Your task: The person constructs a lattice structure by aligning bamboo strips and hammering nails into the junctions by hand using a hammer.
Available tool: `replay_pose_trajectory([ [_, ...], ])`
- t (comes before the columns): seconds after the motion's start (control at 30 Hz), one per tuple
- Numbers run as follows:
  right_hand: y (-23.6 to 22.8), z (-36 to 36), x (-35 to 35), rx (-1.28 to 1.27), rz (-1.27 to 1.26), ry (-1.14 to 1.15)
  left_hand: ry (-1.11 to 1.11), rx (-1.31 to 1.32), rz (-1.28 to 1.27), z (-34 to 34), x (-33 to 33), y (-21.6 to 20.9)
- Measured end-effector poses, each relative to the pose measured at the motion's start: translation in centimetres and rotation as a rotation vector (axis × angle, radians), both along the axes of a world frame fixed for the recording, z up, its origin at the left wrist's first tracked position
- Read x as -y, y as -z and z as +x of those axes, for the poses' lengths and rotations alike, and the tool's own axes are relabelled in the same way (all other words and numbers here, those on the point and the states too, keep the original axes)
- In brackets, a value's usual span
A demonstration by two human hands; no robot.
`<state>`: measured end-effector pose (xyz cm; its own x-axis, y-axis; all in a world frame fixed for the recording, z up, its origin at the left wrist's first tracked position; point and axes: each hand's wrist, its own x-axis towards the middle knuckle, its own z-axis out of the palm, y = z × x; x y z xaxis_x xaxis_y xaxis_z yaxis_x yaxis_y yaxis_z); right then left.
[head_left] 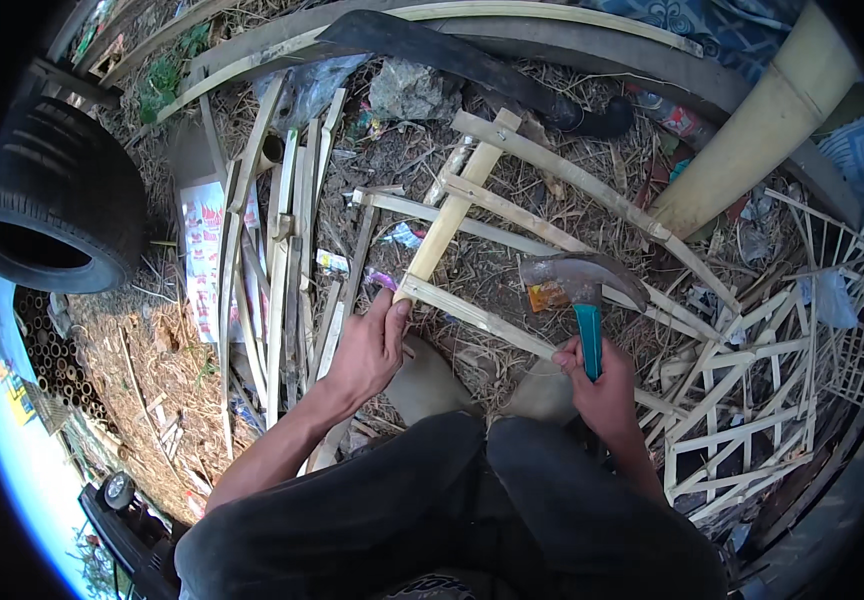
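My left hand pinches the near left corner of a bamboo frame, where two slats cross. The frame is made of pale split slats that stretch away and to the right, tilted over the ground. My right hand is closed round the teal handle of a claw hammer. The hammer's rusty brown head lies over the frame's right part. The thumb side of my right hand sits at the end of the near slat; I cannot tell whether it grips that too.
Loose bamboo strips lie in a bunch to the left, beside a tire. A thick bamboo pole slants in at upper right. Slat lattices are piled on the right. A stone and a dark curved piece lie farther off.
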<state>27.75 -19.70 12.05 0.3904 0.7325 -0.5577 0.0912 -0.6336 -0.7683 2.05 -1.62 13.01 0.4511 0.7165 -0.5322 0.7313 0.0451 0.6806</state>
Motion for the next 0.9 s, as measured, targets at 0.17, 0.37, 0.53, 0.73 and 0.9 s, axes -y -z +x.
replay_pose_trajectory([
  [0.17,-0.3,0.6,-0.3,0.025,0.02,-0.04,0.04,-0.068,-0.055,1.1,-1.1,1.3],
  [0.37,-2.5,2.0,-1.7,0.133,0.035,0.007,-0.014,0.027,-0.361,2.9,-3.4,2.3],
  [0.53,1.9,0.7,-2.8,0.098,0.119,-0.029,0.056,-0.085,-0.051,2.1,-2.2,5.0],
  [0.73,5.1,-1.1,0.5,0.012,-0.02,0.002,0.042,-0.045,-0.141,1.5,-2.5,6.8],
  [0.9,6.4,-0.7,0.1,-0.023,-0.041,0.018,0.263,-0.125,0.86,2.8,-1.3,3.3],
])
